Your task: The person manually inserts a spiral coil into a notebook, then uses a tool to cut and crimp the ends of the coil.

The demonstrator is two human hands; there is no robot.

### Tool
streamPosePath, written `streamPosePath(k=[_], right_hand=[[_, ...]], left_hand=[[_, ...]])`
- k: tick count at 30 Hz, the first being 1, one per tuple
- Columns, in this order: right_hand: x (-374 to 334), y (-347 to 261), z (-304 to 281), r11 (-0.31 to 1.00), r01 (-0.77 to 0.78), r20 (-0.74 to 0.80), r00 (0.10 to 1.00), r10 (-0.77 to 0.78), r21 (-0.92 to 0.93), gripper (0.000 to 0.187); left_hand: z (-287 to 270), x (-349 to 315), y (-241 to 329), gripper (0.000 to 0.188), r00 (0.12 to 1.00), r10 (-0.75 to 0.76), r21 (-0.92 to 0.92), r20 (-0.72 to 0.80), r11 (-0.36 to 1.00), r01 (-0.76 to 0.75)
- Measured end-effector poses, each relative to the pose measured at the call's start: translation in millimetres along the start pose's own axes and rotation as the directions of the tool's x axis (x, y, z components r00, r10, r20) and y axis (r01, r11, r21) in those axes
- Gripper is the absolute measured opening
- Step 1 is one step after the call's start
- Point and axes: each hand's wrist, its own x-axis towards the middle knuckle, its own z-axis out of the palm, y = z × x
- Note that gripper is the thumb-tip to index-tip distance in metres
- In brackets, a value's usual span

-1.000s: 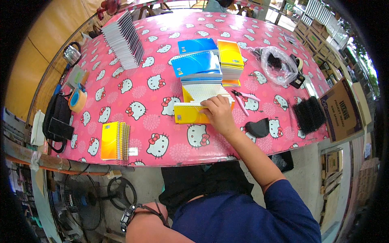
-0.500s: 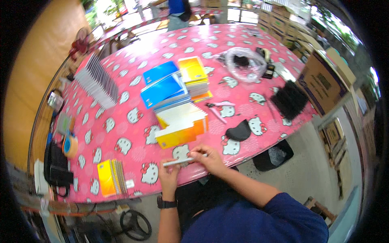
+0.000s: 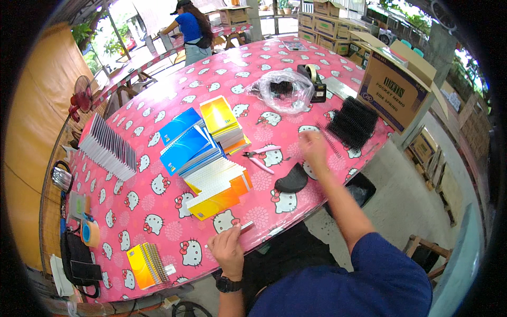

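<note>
My left hand is closed around a thin white notepad, seen nearly edge-on at the table's front edge. My right hand reaches out over the table beside a single black spiral coil; its fingers are blurred, and whether they touch the coil cannot be made out. Just beyond it lies a heap of black spiral coils. Between my hands are a black half-round object and cutting pliers with pink handles. Blue pads, yellow pads and orange-yellow pads are stacked mid-table.
Spiral-bound yellow notebooks lie front left, behind them a tall pad stack. Tape and a black bag line the left edge. A plastic bag, tape dispenser and cardboard box stand far right. A person stands beyond.
My right hand has let go of the notepad and moved right and away to the coils. My left hand still holds the notepad. The view has shifted, and more of the far person shows.
</note>
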Motion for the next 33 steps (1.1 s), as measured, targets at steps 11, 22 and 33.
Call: streamPosePath(k=[11, 22, 33], right_hand=[[28.4, 91.5, -28.8, 0.878, 0.058, 0.301, 0.948, 0.100, -0.475, 0.013], [-87.5, -101.4, -38.4, 0.923, -0.024, 0.775, 0.551, -0.309, 0.385, 0.038], [-87.1, -105.1, -27.2, 0.864, -0.063, 0.793, 0.434, -0.428, 0.500, 0.023]], left_hand=[[-7.4, 7.4, 2.4, 0.029, 1.000, -0.011, -0.024, 0.029, 1.000, 0.011], [1.1, 5.2, 0.3, 0.020, 0.988, -0.155, -0.071, 0.023, 0.985, 0.156], [-4.4, 12.4, 0.9, 0.018, 0.987, -0.118, -0.113, 0.105, 0.985, 0.130]])
